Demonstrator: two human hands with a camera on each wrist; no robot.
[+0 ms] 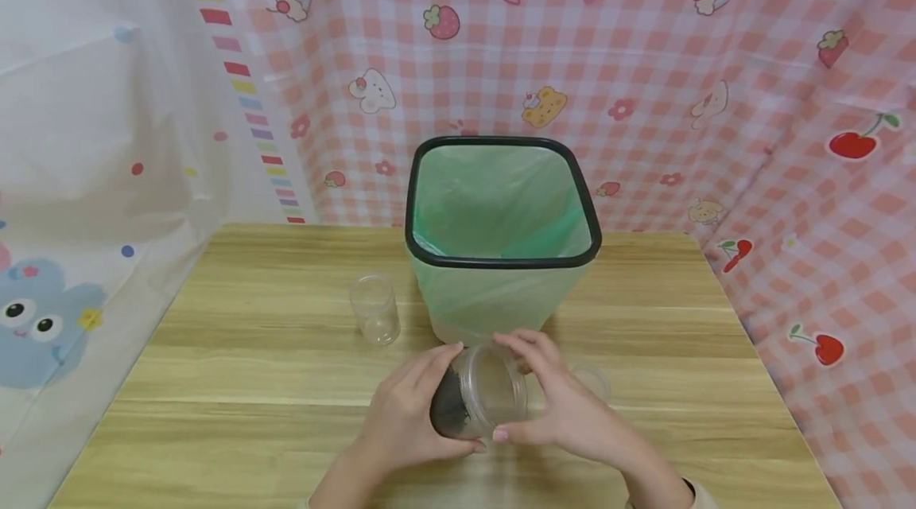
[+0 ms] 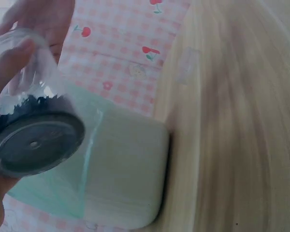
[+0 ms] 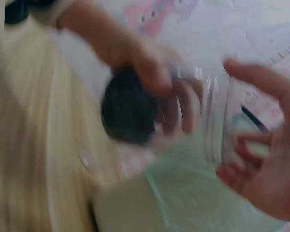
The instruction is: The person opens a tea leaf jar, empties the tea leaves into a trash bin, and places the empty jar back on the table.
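My left hand (image 1: 408, 413) grips a clear jar (image 1: 494, 390) round its lower end, fingers on the far side and thumb on the near side. The jar lies tipped over, its ringed mouth turned right towards my right hand (image 1: 565, 406). Dark, crumbly stuff (image 2: 41, 104) fills the bottom end. Thumb and fingertips of my right hand span the mouth, right at the rim. In the right wrist view the jar's dark end and the left hand are blurred. The bin (image 1: 494, 294) stands just beyond the jar.
The bin has a black rim and a green liner (image 1: 494, 199). Left of it a small clear cup (image 1: 375, 310) stands on the wooden table (image 1: 236, 382). A clear round piece (image 1: 592, 383) lies beside my right wrist. Checked cloth (image 1: 472, 71) hangs behind.
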